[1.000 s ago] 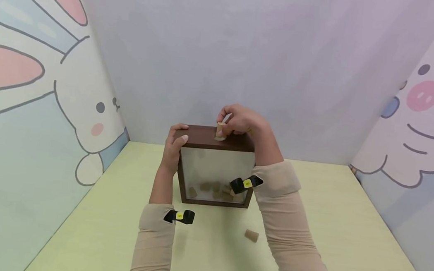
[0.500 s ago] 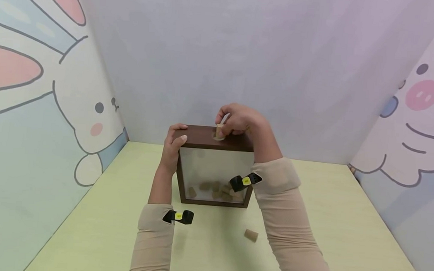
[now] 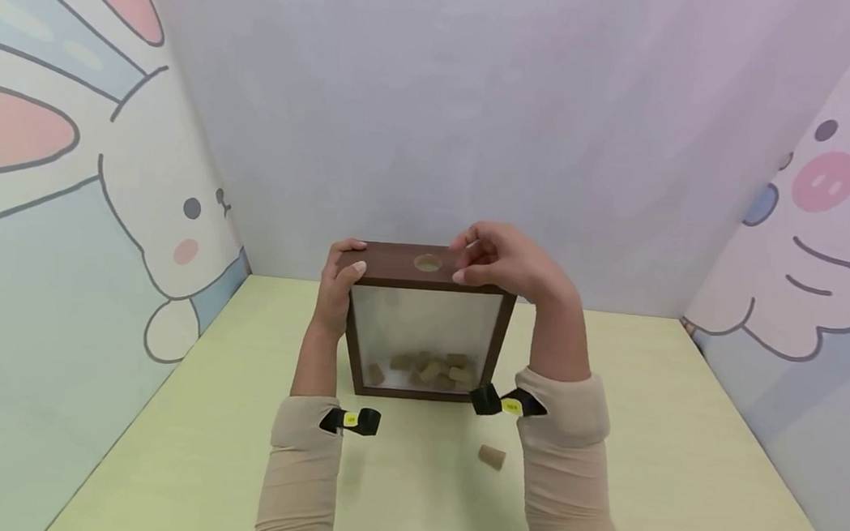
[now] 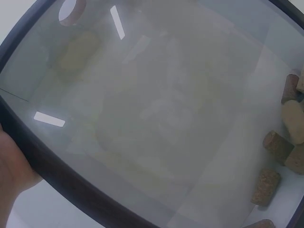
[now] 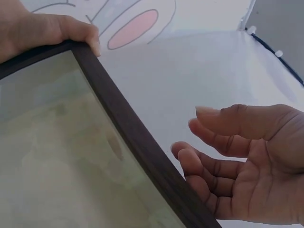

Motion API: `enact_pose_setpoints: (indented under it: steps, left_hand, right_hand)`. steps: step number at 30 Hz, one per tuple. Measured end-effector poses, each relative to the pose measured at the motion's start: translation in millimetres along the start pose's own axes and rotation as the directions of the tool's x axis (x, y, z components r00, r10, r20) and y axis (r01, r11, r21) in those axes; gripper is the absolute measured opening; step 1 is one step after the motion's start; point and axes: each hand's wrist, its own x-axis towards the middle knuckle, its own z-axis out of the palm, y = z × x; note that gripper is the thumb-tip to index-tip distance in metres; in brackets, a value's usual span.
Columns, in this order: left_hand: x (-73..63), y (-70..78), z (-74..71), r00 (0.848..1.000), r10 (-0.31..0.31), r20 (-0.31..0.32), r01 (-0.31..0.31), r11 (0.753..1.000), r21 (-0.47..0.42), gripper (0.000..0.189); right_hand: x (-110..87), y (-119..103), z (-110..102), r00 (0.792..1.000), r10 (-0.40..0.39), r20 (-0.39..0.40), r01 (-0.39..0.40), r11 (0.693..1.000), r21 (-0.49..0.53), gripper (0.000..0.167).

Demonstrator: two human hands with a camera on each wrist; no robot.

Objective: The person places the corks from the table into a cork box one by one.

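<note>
A dark brown wooden box (image 3: pixel 395 273) with a clear front stands upright on the table, a round hole (image 3: pixel 428 262) in its top. Behind the pane, several corks (image 3: pixel 429 371) lie heaped at the bottom; the left wrist view shows some of these corks (image 4: pixel 266 186) close up. My left hand (image 3: pixel 337 288) grips the box's upper left corner, thumb in front and fingers over the top. Above the top's right end hovers my right hand (image 3: pixel 502 258), fingers loosely bent and holding nothing, as the right wrist view of this hand (image 5: pixel 237 166) confirms.
One loose cork (image 3: pixel 492 456) lies on the pale yellow-green table (image 3: pixel 411 492), in front of the box and left of my right sleeve. A grey backdrop (image 3: pixel 434 120) rises close behind the box. Cartoon-printed panels flank both sides.
The cork that my right hand pinched at the hole has gone from the fingers, and the hole shows bare. My right hand has moved right and the fingers have parted. My left hand stays put.
</note>
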Motion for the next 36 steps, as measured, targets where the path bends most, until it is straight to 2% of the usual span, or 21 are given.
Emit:
enact_pose_setpoints:
  steps: [3, 10, 14, 20, 27, 32, 36]
  left_hand:
    - [1.0, -1.0, 1.8, 1.0, 0.001, 0.007, -0.001, 1.0, -0.004, 0.034]
    - [7.4, -26.2, -9.1, 1.0, 0.022, -0.01, -0.022, 1.0, -0.008, 0.031]
    - [6.5, -25.8, -9.6, 1.0, 0.014, -0.025, -0.014, 1.0, 0.004, 0.03]
    - [6.1, -24.0, -11.2, 1.0, -0.017, -0.017, 0.017, 1.0, 0.001, 0.032]
    - [6.6, -24.8, -13.0, 1.0, -0.005, -0.008, 0.005, 1.0, -0.015, 0.033]
    - [7.0, -25.6, -12.4, 1.0, 0.006, -0.013, -0.006, 1.0, -0.023, 0.029]
    - [6.2, -26.4, -12.4, 1.0, 0.0, -0.013, 0.0, 1.0, -0.027, 0.029]
  right_hand:
    - [-13.7, 2.6, -0.4, 0.998, -0.061, -0.008, 0.061, 0.998, 0.013, 0.031]
    - [-40.5, 8.0, 1.1, 0.99, -0.139, 0.005, 0.139, 0.99, 0.032, 0.032]
    - [-49.4, 13.3, 2.1, 0.988, -0.156, 0.007, 0.155, 0.987, 0.032, 0.033]
    - [-59.6, 27.4, 7.1, 0.988, -0.155, 0.022, 0.154, 0.987, 0.044, 0.033]
    - [-65.9, 40.2, 13.3, 0.989, -0.136, 0.049, 0.136, 0.991, 0.007, 0.036]
    - [-71.0, 52.3, 17.5, 0.99, -0.122, 0.075, 0.118, 0.992, 0.049, 0.038]
    - [-74.8, 69.9, 23.8, 0.99, -0.085, 0.109, 0.073, 0.991, 0.113, 0.04]
